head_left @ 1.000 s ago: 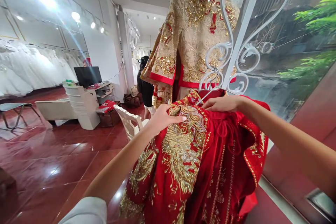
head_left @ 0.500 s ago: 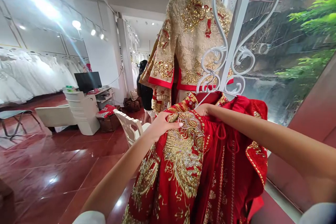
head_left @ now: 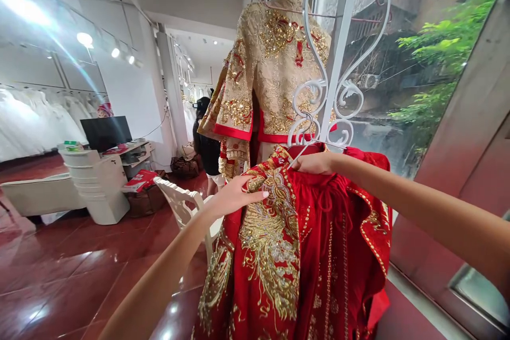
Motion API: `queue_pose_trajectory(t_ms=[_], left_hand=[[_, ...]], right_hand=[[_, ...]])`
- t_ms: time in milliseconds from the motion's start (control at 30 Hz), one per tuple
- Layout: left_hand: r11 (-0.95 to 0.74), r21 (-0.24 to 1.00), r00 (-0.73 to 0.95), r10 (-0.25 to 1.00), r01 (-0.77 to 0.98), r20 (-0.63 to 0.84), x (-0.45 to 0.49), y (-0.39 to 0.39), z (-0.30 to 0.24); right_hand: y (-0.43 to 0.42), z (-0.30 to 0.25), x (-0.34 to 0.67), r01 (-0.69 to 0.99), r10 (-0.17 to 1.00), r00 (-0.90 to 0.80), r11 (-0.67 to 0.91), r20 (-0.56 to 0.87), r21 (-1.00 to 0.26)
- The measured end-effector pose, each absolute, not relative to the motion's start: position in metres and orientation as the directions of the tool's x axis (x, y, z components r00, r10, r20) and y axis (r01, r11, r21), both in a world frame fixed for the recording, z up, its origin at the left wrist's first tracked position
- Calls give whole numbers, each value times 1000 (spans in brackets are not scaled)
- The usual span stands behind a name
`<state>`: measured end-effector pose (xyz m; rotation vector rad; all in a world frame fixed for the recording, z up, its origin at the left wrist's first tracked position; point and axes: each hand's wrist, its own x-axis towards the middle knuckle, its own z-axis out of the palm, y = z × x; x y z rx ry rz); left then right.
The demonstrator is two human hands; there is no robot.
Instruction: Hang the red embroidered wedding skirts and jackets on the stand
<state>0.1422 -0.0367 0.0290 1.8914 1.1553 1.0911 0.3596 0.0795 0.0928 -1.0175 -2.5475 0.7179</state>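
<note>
A red jacket [head_left: 271,255] with gold and silver beaded embroidery hangs on a thin hanger [head_left: 299,153]. My left hand [head_left: 235,196] pinches the jacket's left front near the shoulder, thumb on the beadwork and fingers partly hidden behind the cloth. Inside the jacket hangs a gathered red skirt [head_left: 332,223] with tie strings at its waist. My right hand [head_left: 314,163] is closed on the skirt's waistband just under the hanger; its fingertips are partly hidden.
Behind hangs a gold embroidered jacket [head_left: 279,74] on a pink hanger. A white scrolled metal stand [head_left: 338,53] rises before the window. A white chair [head_left: 179,199] stands left, with a person [head_left: 207,143] beyond. Farther left are a desk [head_left: 93,186] and white gowns [head_left: 35,122].
The view has shifted so that the garments sit a little farther left. My right hand has drawn the waistband up toward the hanger; my left hand keeps its hold on the jacket.
</note>
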Motion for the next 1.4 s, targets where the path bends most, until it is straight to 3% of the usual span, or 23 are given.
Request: queue_pose_trajectory(t_ms=[67, 133, 233, 367, 467, 567, 700, 867, 1000, 1067, 1167, 1233, 1400], left_hand=[[-437, 771, 282, 897, 464, 339, 142, -37, 29], [-418, 781, 301, 903, 464, 305, 141, -35, 26], [-271, 920, 368, 917, 283, 156, 141, -25, 15], [-15, 990, 405, 913, 143, -45, 143, -5, 9], [-212, 944, 322, 939, 253, 125, 152, 3, 32], [-438, 745, 247, 899, 503, 362, 174, 11, 65], [-387, 530, 195, 903, 754, 383, 209, 31, 84], [-438, 479, 256, 880, 760, 400, 223, 45, 73], [-509, 496, 309, 847, 704, 432, 218, 43, 67], [-503, 546, 292, 855, 670, 429, 217, 43, 68], [-460, 691, 294, 888, 557, 354, 216, 44, 71], [-423, 749, 295, 904, 510, 310, 217, 46, 74], [-400, 638, 278, 916, 658, 288, 220, 52, 84]], right_hand=[[73, 89, 369, 532, 745, -664, 526, 58, -663], [67, 83, 373, 462, 818, -573, 377, 54, -803], [61, 73, 369, 273, 935, -330, 228, 132, -935], [62, 66, 360, 154, 975, -139, 196, 175, -968], [66, 65, 358, 161, 972, -99, 227, 213, -961], [71, 63, 358, 192, 958, -108, 283, 267, -940], [74, 63, 357, 267, 929, -151, 366, 336, -891], [64, 70, 368, 411, 881, -247, 473, 404, -780], [58, 79, 416, 619, 680, -234, 655, 695, -433], [61, 82, 448, 786, 579, -164, 566, 799, -249], [68, 87, 485, 916, 683, -137, 363, 718, -170], [71, 96, 497, 930, 784, -163, 325, 599, -173], [78, 119, 492, 860, 918, -292, 375, 268, -346]])
